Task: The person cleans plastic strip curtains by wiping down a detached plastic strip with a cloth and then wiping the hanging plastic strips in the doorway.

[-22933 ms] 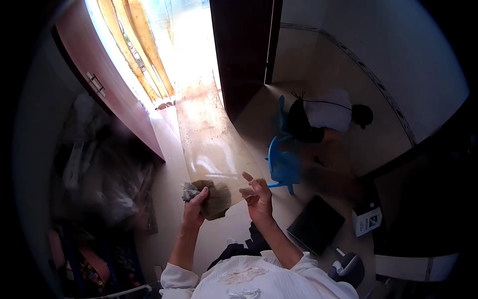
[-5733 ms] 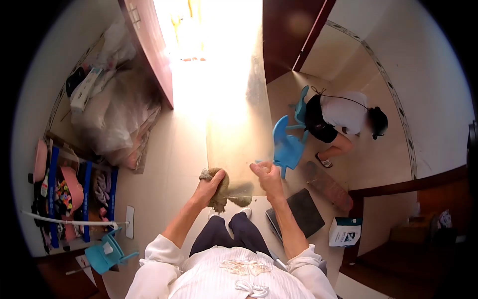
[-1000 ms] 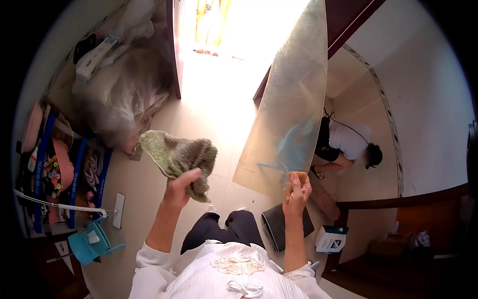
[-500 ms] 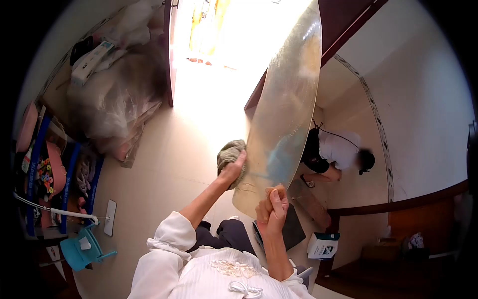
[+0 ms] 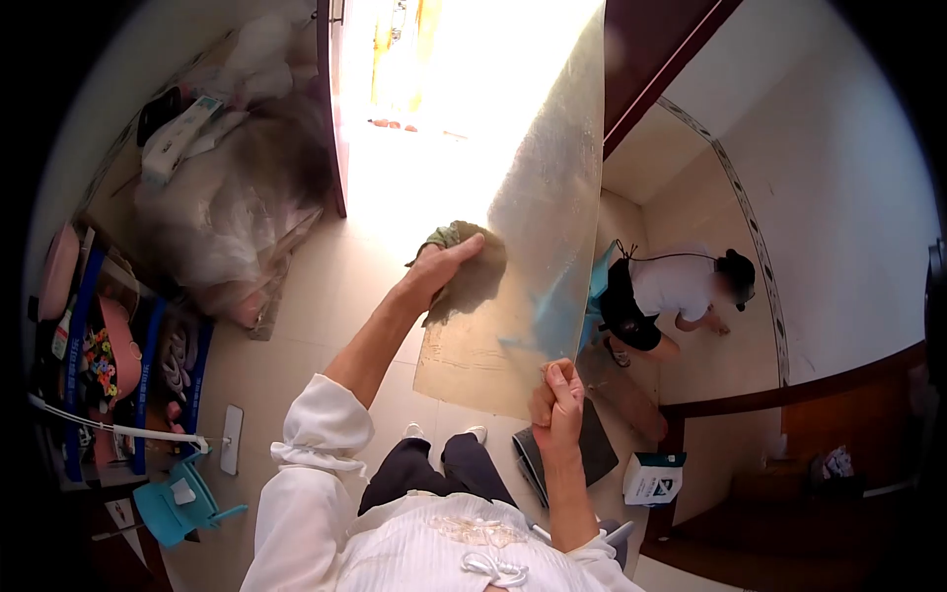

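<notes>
A long, clear, yellowish plastic sheet (image 5: 473,365) stretches from in front of me up toward the bright doorway. My left hand (image 5: 449,266) is closed on a grey-green cloth (image 5: 480,281), which lies against the sheet near its left edge. At the sheet's lower right corner, my right hand (image 5: 560,400) pinches the edge between thumb and curled fingers. Smears and creases show on the plastic, and a light blue shape appears through it. The sheet's far end fades into the glare.
A person (image 5: 676,296) in a white top and dark cap crouches at the right. Plastic-wrapped goods (image 5: 227,207) are piled at the left, above a shelf rack (image 5: 123,365). A turquoise chair (image 5: 182,498), a flat mop (image 5: 232,441) and a white bag (image 5: 653,481) stand on the floor.
My left hand has moved the cloth up along the sheet. The sheet has swung to the left and now faces me more broadly. My right hand has shifted slightly right, still pinching the corner.
</notes>
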Tool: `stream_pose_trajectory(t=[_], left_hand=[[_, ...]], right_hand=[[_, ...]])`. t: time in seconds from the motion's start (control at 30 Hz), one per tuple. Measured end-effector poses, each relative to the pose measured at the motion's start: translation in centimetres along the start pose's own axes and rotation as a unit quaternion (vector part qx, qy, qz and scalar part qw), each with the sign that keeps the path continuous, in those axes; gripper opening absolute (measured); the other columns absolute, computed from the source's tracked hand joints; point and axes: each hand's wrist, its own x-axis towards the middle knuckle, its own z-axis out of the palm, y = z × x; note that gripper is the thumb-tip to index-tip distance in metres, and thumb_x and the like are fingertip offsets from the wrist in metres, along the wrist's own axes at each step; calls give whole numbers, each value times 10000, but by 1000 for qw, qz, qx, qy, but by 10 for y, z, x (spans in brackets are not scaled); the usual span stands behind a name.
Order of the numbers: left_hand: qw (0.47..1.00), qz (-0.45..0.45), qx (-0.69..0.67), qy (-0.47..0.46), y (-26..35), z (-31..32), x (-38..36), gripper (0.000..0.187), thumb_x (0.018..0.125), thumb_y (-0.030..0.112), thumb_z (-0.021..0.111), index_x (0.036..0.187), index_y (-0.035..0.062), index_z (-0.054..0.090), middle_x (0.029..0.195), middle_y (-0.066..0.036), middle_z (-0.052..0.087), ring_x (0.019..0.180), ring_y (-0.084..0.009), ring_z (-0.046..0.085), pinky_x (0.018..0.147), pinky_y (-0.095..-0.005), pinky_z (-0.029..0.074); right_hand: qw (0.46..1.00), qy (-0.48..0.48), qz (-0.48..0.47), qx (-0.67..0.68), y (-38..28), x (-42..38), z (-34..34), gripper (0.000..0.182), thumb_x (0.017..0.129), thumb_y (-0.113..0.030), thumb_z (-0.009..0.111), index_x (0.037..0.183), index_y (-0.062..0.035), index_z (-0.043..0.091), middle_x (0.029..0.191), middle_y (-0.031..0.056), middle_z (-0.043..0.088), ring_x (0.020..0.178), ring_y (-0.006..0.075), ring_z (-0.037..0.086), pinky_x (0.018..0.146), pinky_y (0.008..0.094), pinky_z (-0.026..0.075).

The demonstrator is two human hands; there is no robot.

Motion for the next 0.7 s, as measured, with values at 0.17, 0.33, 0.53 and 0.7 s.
stream_pose_trajectory(t=[0.17,0.33,0.53,0.7], left_hand=[[990,13,134,36,-50,-17,-13,280,861,263,620,994,17,597,877,-33,609,775,-98,564,684,-252,484],[994,-4,98,54,-114,-17,-60,280,838,284,636,930,21,612,839,-11,596,761,-89,547,660,-251,468],[997,-44,53,29,-147,-12,-106,242,896,256,563,815,34,616,718,0,602,632,-78,537,568,-242,456],[995,-38,36,87,-153,7,-117,212,902,230,557,824,38,596,722,3,582,634,-75,526,573,-241,459]], right_hand=[[993,66,-28,-97,22,-2,-14,120,910,-132,516,801,-84,499,483,-54,298,322,47,224,301,215,166],[991,82,-20,-100,28,-4,-28,123,898,-143,538,797,-87,496,520,-41,388,331,35,250,299,209,172],[992,78,-27,-93,23,10,-47,100,895,-137,541,817,-75,530,530,-44,392,333,29,246,299,212,162],[998,54,-20,-26,27,27,-67,128,891,-169,535,945,-58,569,580,-36,432,424,46,350,366,199,250]])
